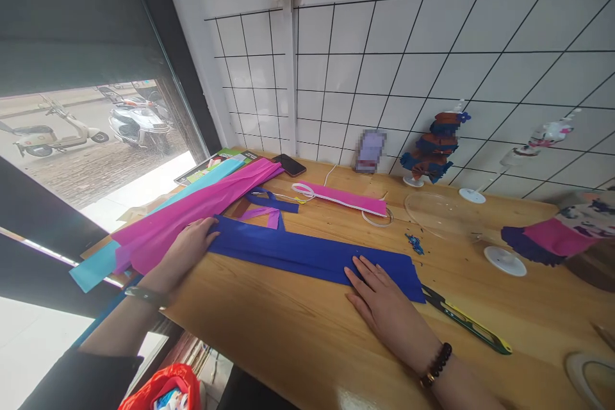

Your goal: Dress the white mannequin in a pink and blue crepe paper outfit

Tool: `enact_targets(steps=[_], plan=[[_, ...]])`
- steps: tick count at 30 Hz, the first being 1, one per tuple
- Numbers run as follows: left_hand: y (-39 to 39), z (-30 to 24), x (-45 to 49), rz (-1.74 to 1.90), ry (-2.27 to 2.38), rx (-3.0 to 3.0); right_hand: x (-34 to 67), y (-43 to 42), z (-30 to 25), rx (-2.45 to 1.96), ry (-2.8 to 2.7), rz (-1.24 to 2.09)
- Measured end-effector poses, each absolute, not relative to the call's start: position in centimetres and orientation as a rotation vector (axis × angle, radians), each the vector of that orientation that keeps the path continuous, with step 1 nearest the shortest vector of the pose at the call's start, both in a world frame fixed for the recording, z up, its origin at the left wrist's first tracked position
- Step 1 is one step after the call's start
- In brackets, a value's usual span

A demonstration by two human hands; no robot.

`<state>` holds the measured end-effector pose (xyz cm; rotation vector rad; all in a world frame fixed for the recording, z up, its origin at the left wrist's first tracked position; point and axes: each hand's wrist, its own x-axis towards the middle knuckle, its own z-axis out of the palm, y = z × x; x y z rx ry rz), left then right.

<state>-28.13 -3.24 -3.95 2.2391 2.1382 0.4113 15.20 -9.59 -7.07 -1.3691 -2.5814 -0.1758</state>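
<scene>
A long folded strip of dark blue crepe paper [307, 255] lies across the wooden table [312, 346]. My left hand [185, 250] rests flat on its left end, fingers stretched out, beside a folded magenta crepe sheet [202, 205]. My right hand [384, 304] lies flat on the strip's right end, fingers spread. Neither hand grips anything.
A light blue sheet [96, 266] lies under the magenta one. A magenta strip [346, 198], a phone [289, 164], a yellow-green cutter [466, 320], blue scraps [414, 243], paper figures on stands [435, 147] and a clear dish [435, 214] sit behind. A tiled wall stands beyond.
</scene>
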Motion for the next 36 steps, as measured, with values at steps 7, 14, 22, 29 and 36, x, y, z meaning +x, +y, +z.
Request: enact_targets(steps=[7,14,22,29,36], plan=[[-5.4,-5.3,-19.6,0.418,1.981,2.722,15.2,-9.7,-7.3,-1.354,-2.566,-0.218],[-7.7,-6.2,-8.1,0.343,1.250,2.815,15.4,-9.5,-7.8,-1.332,-2.600,-0.262],[-7.6,-7.0,-9.5,0.362,1.400,2.732,15.5,-9.5,-7.8,-1.319,-2.602,-0.249],[-7.7,-7.2,-16.2,0.251,1.715,2.647,15.6,-9.6,-8.0,-1.331,-2.592,-0.228],[-7.5,-6.3,-21.7,0.203,1.873,2.576,15.6,-9.7,-8.0,-1.318,-2.575,-0.239]])
